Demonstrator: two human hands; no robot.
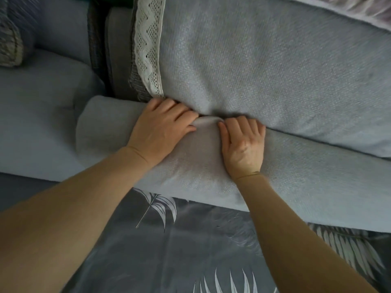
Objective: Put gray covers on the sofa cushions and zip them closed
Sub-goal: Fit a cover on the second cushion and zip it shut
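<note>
Gray seat cushion lay along the sofa front edge, already inside its gray cover as far as I could see, long side running left to right under both hands. Back cushion stood right behind it, touching along the seam line. Left hand lay on the cushion top with fingers curled into the gap between the two cushions, pinching a raised fold of cover fabric. Right hand just beside it, fingers curled down on the same fold from the other side. No zipper or pull visible to me; if there was one it sat down in that gap, couldn't tell. My read: step in hand was tucking or seating the cover at the rear edge. To do it well I'd keep the fold flat, pull the fabric taut across the top before pushing it in, and work outward from centre so no slack bunches mid-seam. Lace-trimmed throw hung at the back cushion's left end. Another covered seat cushion sat to the left. Leaf-print fabric lay below the sofa edge.
</note>
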